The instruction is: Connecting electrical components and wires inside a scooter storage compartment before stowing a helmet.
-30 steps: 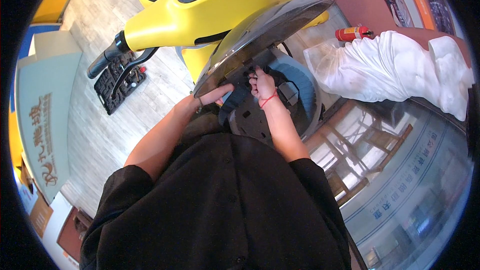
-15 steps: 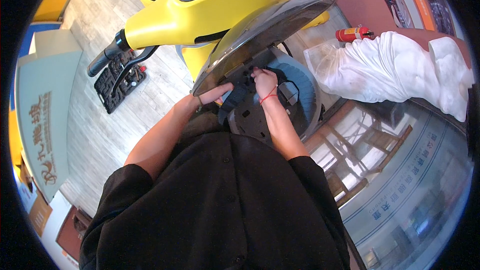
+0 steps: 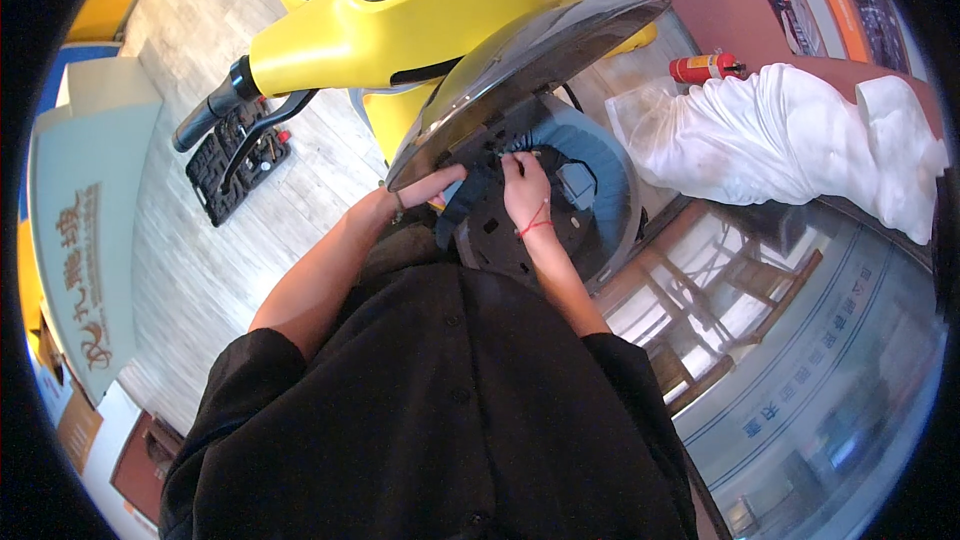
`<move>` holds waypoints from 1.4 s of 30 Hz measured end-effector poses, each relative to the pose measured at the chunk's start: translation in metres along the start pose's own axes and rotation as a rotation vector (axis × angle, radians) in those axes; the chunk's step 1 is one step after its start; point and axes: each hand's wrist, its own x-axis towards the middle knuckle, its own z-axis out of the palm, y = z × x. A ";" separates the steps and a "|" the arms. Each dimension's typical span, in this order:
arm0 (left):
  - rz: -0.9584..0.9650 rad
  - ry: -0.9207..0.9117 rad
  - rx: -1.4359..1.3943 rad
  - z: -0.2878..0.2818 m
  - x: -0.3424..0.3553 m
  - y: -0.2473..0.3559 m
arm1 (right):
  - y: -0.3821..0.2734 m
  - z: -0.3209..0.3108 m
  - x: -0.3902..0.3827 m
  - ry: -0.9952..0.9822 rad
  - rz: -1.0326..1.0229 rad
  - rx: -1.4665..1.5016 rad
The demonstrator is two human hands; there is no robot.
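A round dark shell with a blue padded lining point(image 3: 618, 175) sits against my front, looking like an upturned helmet. Its smoky, see-through visor point(image 3: 530, 55) slants up on the far side. My left hand point(image 3: 437, 186) is closed on the shell's left rim, by a dark blue strap point(image 3: 460, 208); its lower fingers are hidden. Inside the shell, my right hand point(image 3: 525, 188) pinches with thumb and fingertips near thin black wires point(image 3: 522, 138). Whatever lies in that pinch is too small to name. A light blue-grey box point(image 3: 577, 185) with a black cord is beside this hand.
A yellow scooter point(image 3: 350, 45) stands just beyond, its black handlebar grip point(image 3: 205, 118) and brake lever jutting left. On the floor lies an open black tool case point(image 3: 245, 160). To the right are a red fire extinguisher point(image 3: 703, 68), white cloth point(image 3: 770, 135) and a glass-topped table point(image 3: 800, 380).
My right hand has drawn back slightly toward me, uncovering more of the wires and the box. The left hand has kept its place on the rim.
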 end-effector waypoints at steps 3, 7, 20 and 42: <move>0.029 0.031 0.004 0.002 0.001 0.004 | 0.004 0.004 -0.007 0.067 -0.113 0.048; 0.023 0.042 0.001 0.002 0.001 0.002 | -0.008 0.004 -0.010 0.142 -0.178 -0.007; 0.026 -0.008 0.014 -0.002 0.001 0.006 | -0.014 -0.001 -0.013 0.121 -0.192 -0.213; -0.075 -0.077 0.023 -0.005 0.002 0.009 | 0.010 0.011 0.002 0.005 -0.038 -0.176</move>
